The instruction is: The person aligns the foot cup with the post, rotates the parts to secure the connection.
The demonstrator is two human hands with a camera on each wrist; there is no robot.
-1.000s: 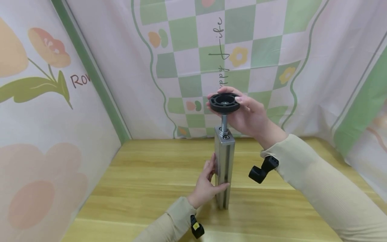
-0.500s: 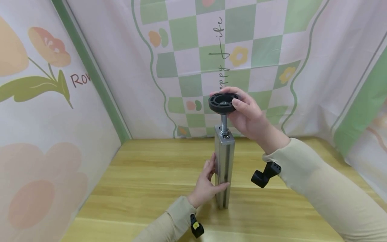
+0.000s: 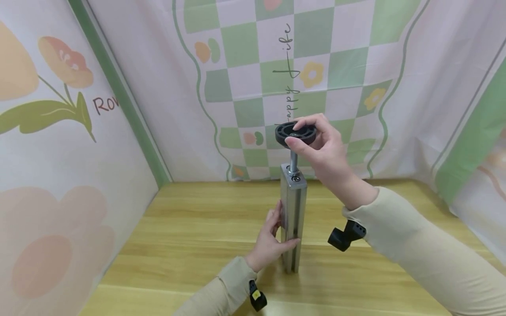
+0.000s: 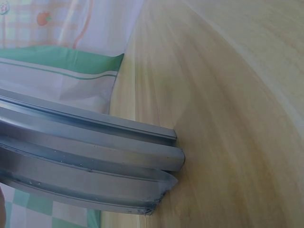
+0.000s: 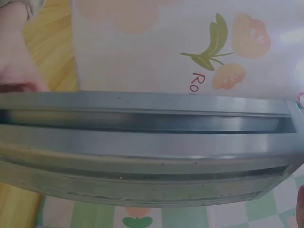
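Note:
An aluminium extrusion (image 3: 293, 215) with long slots stands upright on the table. Its lower end shows against the wood in the left wrist view, and its slotted side fills the middle of the right wrist view. My left hand (image 3: 269, 245) grips it low down, thumb across the near face. From the end plate (image 3: 297, 182) on top rises a threaded rod (image 3: 293, 162), bearing a black round levelling foot (image 3: 281, 137). My right hand (image 3: 328, 151) pinches the foot's rim on the right, thumb in front and a finger over the top. Its other fingers are partly hidden.
The wooden table (image 3: 189, 228) runs back to a checked curtain (image 3: 237, 83) behind the extrusion. A flowered curtain (image 3: 59, 153) borders the left side. Black wrist cameras hang by the left cuff (image 3: 258, 299) and right cuff (image 3: 341, 239).
My right hand has shifted its hold round the foot's rim, the thumb coming to the near side and a finger over the top. My left hand and the extrusion stay put.

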